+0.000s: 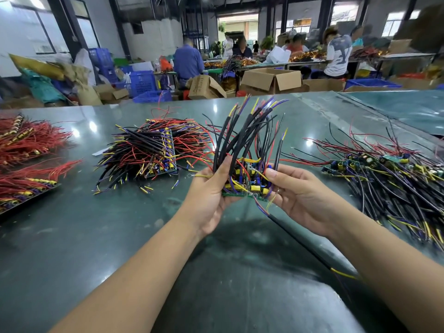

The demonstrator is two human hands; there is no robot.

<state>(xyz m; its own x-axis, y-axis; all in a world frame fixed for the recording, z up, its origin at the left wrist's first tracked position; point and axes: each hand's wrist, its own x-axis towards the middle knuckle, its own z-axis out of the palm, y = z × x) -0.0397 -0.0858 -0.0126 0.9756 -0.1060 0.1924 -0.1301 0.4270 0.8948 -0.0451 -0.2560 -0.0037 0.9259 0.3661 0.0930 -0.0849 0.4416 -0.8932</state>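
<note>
Board: held above the table between both hands, wires fanning up.
Left hand: fingers curled round its left end.
Right hand: thumb and fingers pinch the right end.
Tip: grip the edges, not the wires; keep the leads untangled.

Green circuit board held above the table; black wires fanning upward.

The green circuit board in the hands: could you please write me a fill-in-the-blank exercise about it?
The green circuit board is held by ____ hands, the left hand and right hand.
Its black sheathed wires fan ____ from it.
One long black cable trails toward the person, ending in a ____ tip.
The wire bundles at the far left are mostly ____.
Missing words: both; upward; yellow; red.
</note>
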